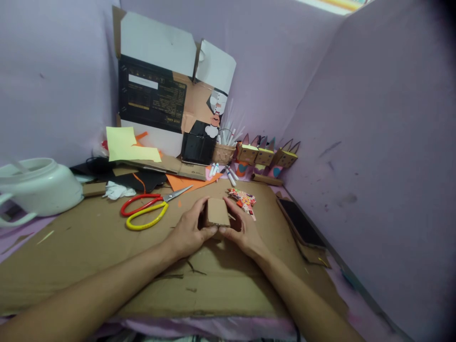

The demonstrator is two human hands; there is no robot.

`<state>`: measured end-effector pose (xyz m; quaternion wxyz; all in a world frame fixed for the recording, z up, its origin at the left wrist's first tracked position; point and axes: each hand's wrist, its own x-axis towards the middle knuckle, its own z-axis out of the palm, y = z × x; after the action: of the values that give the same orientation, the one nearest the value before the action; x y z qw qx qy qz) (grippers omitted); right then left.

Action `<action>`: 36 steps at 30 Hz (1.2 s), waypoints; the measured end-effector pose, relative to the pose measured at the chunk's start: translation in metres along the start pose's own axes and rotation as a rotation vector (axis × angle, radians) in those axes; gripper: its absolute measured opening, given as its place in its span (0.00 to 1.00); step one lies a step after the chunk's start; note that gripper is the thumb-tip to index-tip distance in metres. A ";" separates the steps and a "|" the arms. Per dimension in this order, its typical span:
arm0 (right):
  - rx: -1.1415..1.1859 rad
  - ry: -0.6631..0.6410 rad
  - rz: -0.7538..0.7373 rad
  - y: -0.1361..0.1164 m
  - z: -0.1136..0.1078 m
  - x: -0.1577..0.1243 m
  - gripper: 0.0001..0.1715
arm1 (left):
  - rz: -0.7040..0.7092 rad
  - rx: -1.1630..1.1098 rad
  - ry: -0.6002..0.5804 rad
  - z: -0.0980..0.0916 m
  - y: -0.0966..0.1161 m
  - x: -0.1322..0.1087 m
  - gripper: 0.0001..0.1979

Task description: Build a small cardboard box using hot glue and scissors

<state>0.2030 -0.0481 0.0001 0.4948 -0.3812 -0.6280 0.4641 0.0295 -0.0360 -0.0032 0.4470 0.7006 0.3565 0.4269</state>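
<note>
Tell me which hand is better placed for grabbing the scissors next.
Likely the left hand: the scissors lie nearer it than the right hand, though both hands hold the small cardboard box.

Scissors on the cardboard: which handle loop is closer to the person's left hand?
The yellow loop. It sits on the near side, toward the left hand, while the red loop lies behind it, farther away.

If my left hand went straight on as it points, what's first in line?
The small box-shaped piece of brown cardboard, which the left hand touches now. Past it, probably the right hand, though depth is unclear.
</note>
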 end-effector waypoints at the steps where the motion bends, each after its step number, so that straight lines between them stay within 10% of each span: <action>1: -0.007 0.001 0.000 -0.001 0.000 0.000 0.50 | -0.001 0.001 0.002 0.000 0.000 0.000 0.33; 36: -0.128 0.023 -0.050 0.004 0.001 -0.004 0.50 | -0.050 0.079 -0.029 -0.001 0.010 -0.002 0.34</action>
<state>0.2032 -0.0511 -0.0053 0.4879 -0.4015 -0.6601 0.4062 0.0289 -0.0410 0.0056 0.4345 0.7147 0.3841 0.3910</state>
